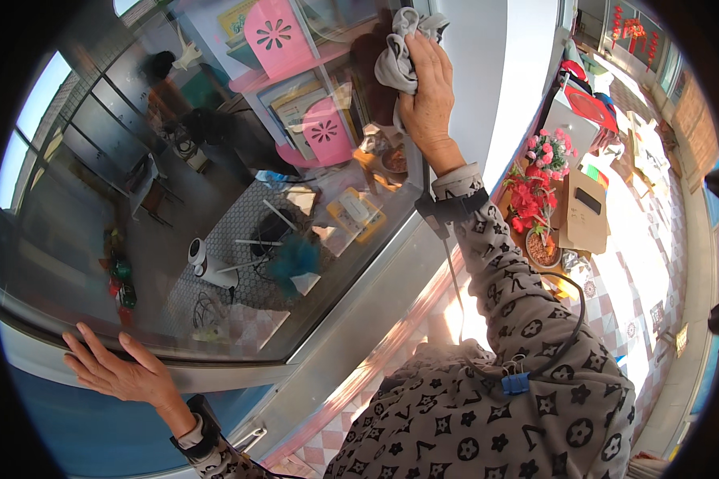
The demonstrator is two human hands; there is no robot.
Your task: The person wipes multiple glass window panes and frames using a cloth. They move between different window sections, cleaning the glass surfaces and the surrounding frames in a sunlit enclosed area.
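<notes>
At the upper right edge of the window pane (174, 269), my right hand (428, 90) presses a crumpled grey cloth (395, 63) against the glass. Lower left, my left hand (120, 368) rests with fingers spread on the metal window frame (227, 376), its fingertips reaching the glass. Nothing is in that hand. Behind or mirrored in the pane appear a pink and white shelf (275, 36) with books, a white camera-like device (213, 263) and a patterned tabletop (245, 209). Reflections make it hard to tell which side some things are on.
To my right stand pink flowers (551, 149), red flowers (530, 200), an open cardboard box (584, 221) with a dark phone-like object on it, and a bowl of reddish-brown food (542, 248). A metal window handle (254, 437) sits low on the frame. A cable (581, 299) runs along my right sleeve.
</notes>
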